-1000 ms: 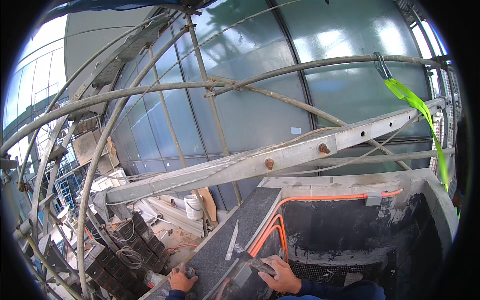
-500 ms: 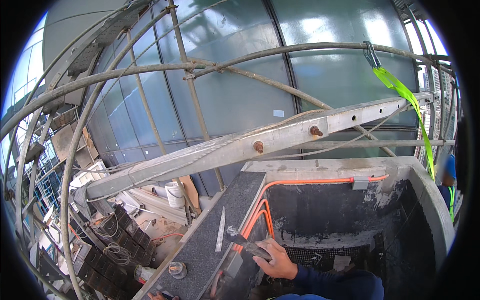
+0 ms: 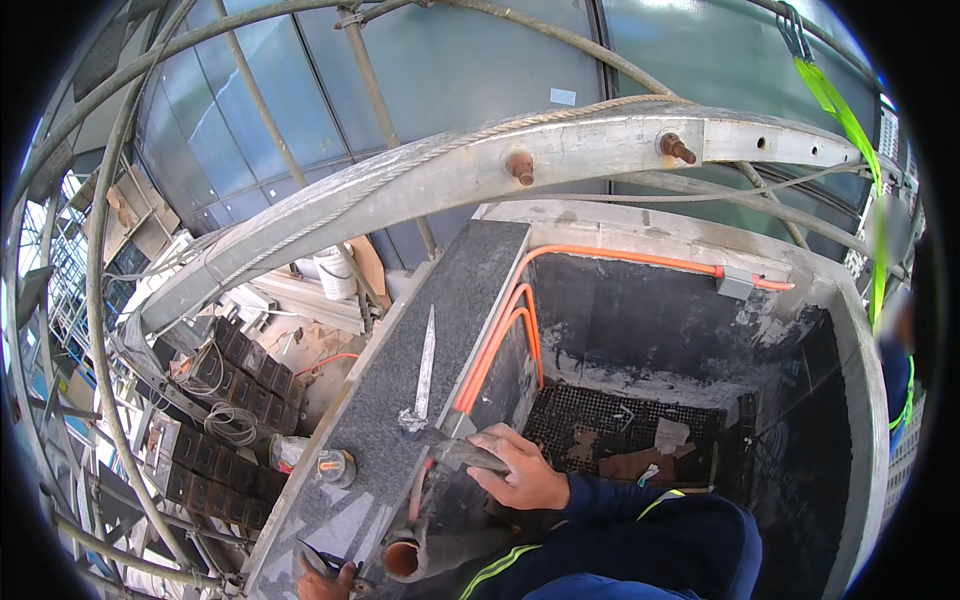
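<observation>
One hand tool (image 3: 452, 448) is clamped in the right hand (image 3: 522, 470), tip over the ledge (image 3: 470, 290); the left hand (image 3: 325, 583) (cut off low) touches a dark item (image 3: 322, 561), grip unclear.

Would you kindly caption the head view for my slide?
Right hand holds a tool over the grey ledge, left hand nearby.

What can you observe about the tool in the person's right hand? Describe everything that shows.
The tool has a thick, dull grey handle that looks dusty, gripped in the right hand. It points left and slightly up the picture, reaching over the dark speckled ledge. Beyond the handle is a darker part, with a pale, paste-like lump at its far end. Its material, and whether that end touches the ledge, cannot be told.
</observation>
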{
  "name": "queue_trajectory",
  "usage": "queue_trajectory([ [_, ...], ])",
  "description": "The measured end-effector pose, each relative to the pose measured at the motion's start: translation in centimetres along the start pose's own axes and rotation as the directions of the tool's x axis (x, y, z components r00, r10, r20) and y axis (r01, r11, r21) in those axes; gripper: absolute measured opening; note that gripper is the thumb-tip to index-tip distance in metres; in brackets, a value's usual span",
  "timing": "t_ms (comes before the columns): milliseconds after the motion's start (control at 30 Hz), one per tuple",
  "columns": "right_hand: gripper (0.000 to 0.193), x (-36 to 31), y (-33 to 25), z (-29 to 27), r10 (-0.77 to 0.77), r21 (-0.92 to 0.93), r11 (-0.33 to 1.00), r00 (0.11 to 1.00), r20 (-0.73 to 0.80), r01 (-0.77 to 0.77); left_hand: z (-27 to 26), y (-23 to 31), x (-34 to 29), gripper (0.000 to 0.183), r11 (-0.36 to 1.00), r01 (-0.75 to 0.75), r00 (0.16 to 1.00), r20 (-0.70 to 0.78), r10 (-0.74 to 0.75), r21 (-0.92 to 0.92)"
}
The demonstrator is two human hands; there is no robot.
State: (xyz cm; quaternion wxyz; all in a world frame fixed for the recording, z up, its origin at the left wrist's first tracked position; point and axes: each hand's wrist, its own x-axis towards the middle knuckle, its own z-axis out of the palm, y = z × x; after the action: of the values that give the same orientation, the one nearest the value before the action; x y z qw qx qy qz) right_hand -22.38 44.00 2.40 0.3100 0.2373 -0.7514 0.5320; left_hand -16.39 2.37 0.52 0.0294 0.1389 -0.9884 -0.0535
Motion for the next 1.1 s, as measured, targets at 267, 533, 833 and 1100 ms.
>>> queue_trajectory([
  [267, 0.044, -0.4, 0.8, -1.8, -0.022, 0.068, 0.997, 1.0, -0.012, 0.022, 1.5, -4.5, 0.0, 0.084, 0.988, 0.141, 0.988, 0.048, -0.145, 0.063],
  [533, 0.044, -1.3, 0.1, -3.9, -0.075, 0.068, 0.994, 0.989, -0.13, 0.085, -6.2, -1.5, 2.0, 0.068, 0.723, -0.131, 0.92, -0.355, -0.166, -0.678],
  [833, 0.043, -1.2, -1.7, -6.4, -0.103, -0.049, 0.995, 0.938, -0.331, 0.092, -6.8, 17.7, 4.4, 0.055, 0.314, -0.472, 0.858, -0.511, -0.049, -0.824],
  [1100, 0.038, -2.4, -1.9, -10.2, 0.264, 0.152, 0.964, 0.871, -0.415, -0.22, -4.0, 28.9, -2.9, 0.038, 0.075, -0.279, 0.903, -0.234, 0.361, -0.957],
])
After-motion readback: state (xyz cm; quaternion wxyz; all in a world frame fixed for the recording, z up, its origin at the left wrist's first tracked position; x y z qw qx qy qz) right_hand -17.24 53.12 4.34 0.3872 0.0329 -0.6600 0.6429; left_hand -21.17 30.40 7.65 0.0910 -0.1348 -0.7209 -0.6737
